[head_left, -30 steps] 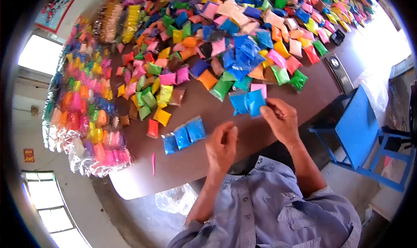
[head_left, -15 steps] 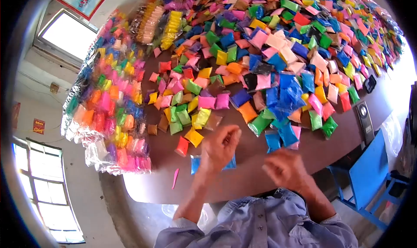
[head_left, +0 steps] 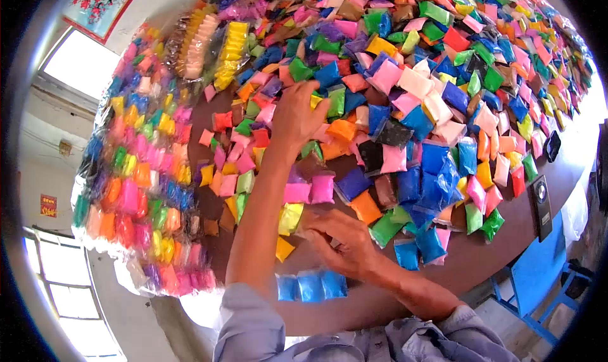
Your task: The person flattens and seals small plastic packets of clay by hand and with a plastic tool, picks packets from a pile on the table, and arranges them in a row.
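Note:
My left hand [head_left: 301, 115] reaches into the pile of small coloured packets, thumb apart from the fingers. A yellow packet [head_left: 316, 101] shows between thumb and fingers, and a green packet [head_left: 336, 102] lies just to the right. The fingertips are partly hidden. My right hand [head_left: 345, 240] hovers low over the near edge of the pile, fingers loosely bent with a gap to the thumb. Nothing shows in it. Beside its fingertips lies a bright yellow packet [head_left: 291, 218]. Below it, a row of three joined blue packets [head_left: 311, 288] lies flat on the brown table [head_left: 373, 298].
Clear bags of multicoloured packets [head_left: 136, 197] are stacked along the left side. A strip of yellow packets [head_left: 232, 51] lies at the back left. Blue bagged packets [head_left: 437, 178] sit right of centre. A dark oblong device [head_left: 541, 207] is at the right edge, near a blue stool [head_left: 538, 267].
My left hand has moved from above the blue packets forward into the pile. My right hand has shifted left towards the near packets. The blue row is now uncovered, and the view has tilted.

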